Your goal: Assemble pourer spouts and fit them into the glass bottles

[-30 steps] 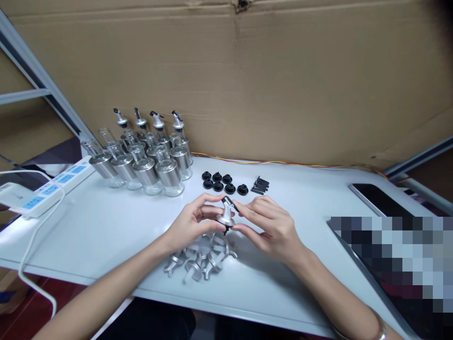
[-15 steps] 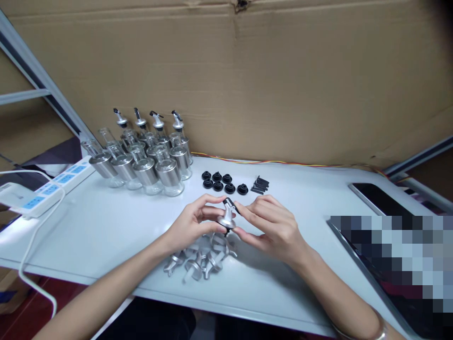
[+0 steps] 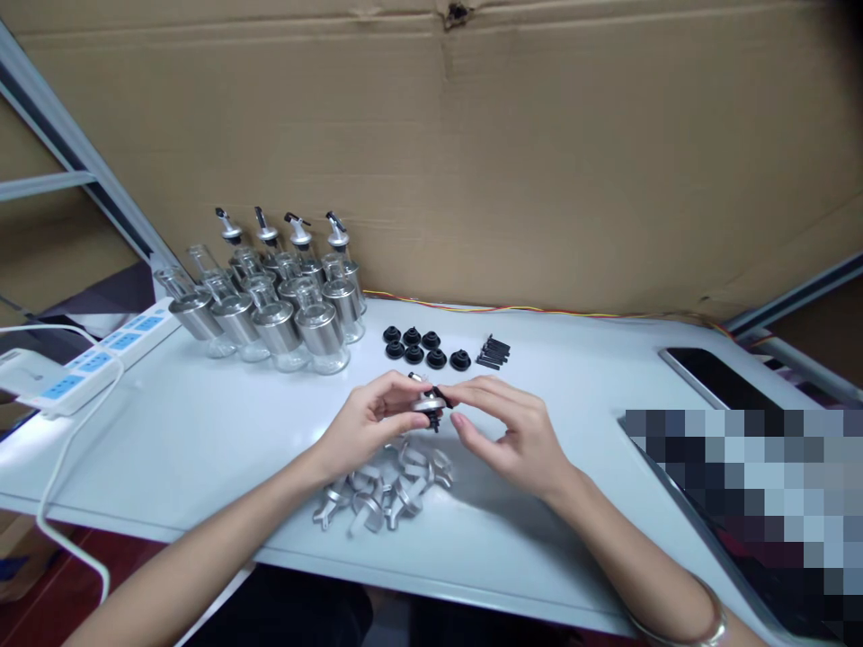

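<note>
- Since the earlier frame, the pourer spout (image 3: 426, 407) had tipped, its tip turning away from the person, and the right thumb had come off its base.
- The left hand (image 3: 364, 418) held the spout pinched between thumb and fingers, in the air above the table, with the black stopper end pointing down.
- The right hand (image 3: 516, 433) was part open: its index fingertip met the black flap (image 3: 442, 396) of the spout, while the thumb stood apart from the finger.
- A pile of loose silver spout pieces (image 3: 369, 509) lay just below the hands, on the person's side.
- Beyond the hands sat seven black stoppers (image 3: 413, 354), with a small bunch of black rods (image 3: 495, 350) just right of them.
- Farther left stood glass bottles (image 3: 316, 334) in metal sleeves, close together; four at the back carried fitted pourers (image 3: 300, 235).
- A power strip (image 3: 108, 355) lay on the table (image 3: 539, 566) left of the bottles.
- Well to the right lay a smartphone (image 3: 718, 379).
- Behind everything rose a cardboard panel (image 3: 573, 171), with thin wires (image 3: 519, 309) along its foot.
</note>
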### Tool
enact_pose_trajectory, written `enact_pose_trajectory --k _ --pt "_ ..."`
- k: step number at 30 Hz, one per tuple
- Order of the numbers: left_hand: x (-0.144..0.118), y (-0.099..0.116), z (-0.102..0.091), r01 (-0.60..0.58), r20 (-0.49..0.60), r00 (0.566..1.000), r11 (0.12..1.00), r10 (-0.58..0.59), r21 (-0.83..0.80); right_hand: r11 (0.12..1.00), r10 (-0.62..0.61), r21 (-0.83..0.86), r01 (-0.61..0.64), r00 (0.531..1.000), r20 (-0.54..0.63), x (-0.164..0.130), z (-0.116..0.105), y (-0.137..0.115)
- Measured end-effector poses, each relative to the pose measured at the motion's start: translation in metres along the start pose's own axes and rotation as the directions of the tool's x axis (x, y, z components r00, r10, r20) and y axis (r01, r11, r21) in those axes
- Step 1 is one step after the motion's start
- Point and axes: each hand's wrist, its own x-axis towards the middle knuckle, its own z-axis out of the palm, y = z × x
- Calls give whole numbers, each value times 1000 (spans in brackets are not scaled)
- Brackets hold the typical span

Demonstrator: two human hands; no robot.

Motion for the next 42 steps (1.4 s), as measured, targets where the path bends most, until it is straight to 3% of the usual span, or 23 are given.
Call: enact_pose_trajectory --k 4,10,15,22,33,42 --pt "2 0 -1 -22 -33 999 1000 22 3 964 209 160 -214 977 44 0 1 0" --pt "0 2 0 10 -35 999 1000 -10 -15 920 323 226 -319 946 19 1 0 1" --pt "0 1 -1 -16 -55 998 1000 17 20 933 321 216 -287 936 -143 1 -1 -1" --pt "-2 0 -1 29 63 997 997 -33 70 946 322 133 -294 893 -315 -1 0 1" --pt "-2 2 1 46 90 995 999 -45 -1 987 160 49 -153 959 -234 -2 3 -3" --pt "-1 1 1 -14 39 999 999 13 43 993 115 60 -105 975 -190 -3 3 -1"
